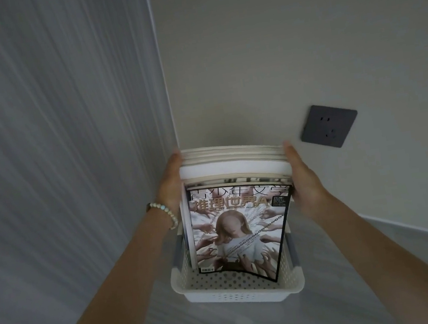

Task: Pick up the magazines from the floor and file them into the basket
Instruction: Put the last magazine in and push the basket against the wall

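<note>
Here, left hand [170, 181] and right hand [303, 173] clasp magazines [238, 213] upright in basket [243, 290] — wall socket [329, 125] beside.

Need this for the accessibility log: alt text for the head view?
Two hands, left hand and right hand, grip a stack of magazines standing upright in a white perforated basket on the floor, by a wall with a dark socket.

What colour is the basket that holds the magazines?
The basket is white, with small perforated holes and grey handles; the head view shows it.
</note>
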{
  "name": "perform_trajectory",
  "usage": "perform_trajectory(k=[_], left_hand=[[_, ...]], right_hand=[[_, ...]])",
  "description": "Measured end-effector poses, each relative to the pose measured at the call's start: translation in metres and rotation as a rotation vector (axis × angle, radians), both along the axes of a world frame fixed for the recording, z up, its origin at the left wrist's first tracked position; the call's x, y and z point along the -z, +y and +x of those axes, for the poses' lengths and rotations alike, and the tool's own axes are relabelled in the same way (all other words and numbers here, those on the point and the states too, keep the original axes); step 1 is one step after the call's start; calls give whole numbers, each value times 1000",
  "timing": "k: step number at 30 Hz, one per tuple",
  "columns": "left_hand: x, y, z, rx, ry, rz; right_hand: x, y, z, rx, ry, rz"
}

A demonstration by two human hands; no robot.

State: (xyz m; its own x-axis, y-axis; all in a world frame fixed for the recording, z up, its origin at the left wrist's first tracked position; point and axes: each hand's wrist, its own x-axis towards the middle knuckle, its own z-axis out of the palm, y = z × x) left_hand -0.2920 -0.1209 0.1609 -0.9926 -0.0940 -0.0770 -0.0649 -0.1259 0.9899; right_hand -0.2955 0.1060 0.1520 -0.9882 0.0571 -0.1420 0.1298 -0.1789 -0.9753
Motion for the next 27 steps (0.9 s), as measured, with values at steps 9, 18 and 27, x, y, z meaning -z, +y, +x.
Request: perform_trajectory(k=[9, 18, 27], left_hand=[[119, -12, 46, 116, 5, -529], [141, -22, 39, 108, 75, -529], [149, -44, 99, -156, 14, -556]], right_hand=[[102, 7, 64, -150, 105, 457], [141, 13, 65, -68, 107, 540], [142, -9, 59, -294, 177, 528]])
